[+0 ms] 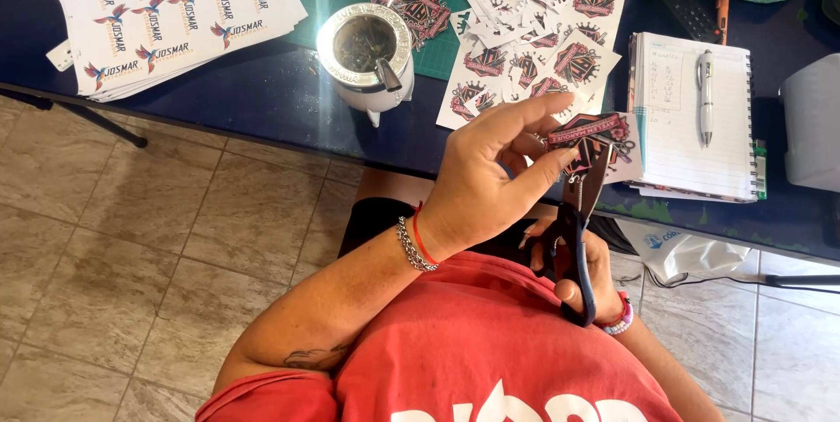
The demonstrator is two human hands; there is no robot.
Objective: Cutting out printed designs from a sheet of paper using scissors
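One head-worn camera looks steeply down (close in) over the table (262, 98) edge.

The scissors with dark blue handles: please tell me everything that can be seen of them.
The scissors with dark blue handles look like metal blades joined to plastic loops. The right hand holds the loops, handles toward the body, blades pointing up and away. The blades are slightly parted around the edge of a red and black printed sticker sheet, which the left hand pinches.

A red-and-black printed sticker (588, 137) is held up near the table edge, dark-handled scissors (573, 230) cutting into its near edge.
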